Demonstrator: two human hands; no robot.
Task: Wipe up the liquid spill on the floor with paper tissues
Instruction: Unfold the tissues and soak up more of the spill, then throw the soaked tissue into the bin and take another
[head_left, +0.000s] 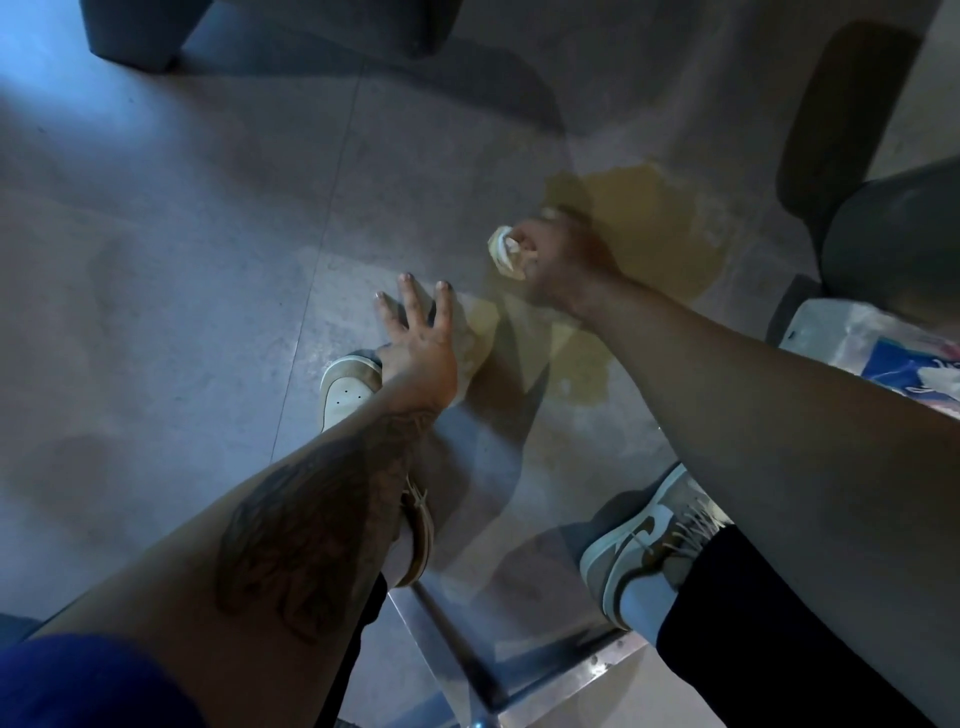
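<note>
A yellowish liquid spill (649, 234) spreads over the grey tiled floor at centre right, with a smaller wet patch (582, 384) nearer my feet. My right hand (556, 260) is closed around a crumpled, damp paper tissue (504, 249) at the left edge of the large puddle. My left hand (421, 332) is stretched out with fingers spread, holding nothing. A pale wet tissue (475, 338) lies on the floor just right of that hand, partly hidden by it.
A plastic-wrapped pack of tissues (872, 348) lies at the right edge. Dark chair parts (841, 119) stand at right, furniture legs (135, 36) at the top. My two sneakers (644, 540) and a metal frame (519, 680) are at the bottom.
</note>
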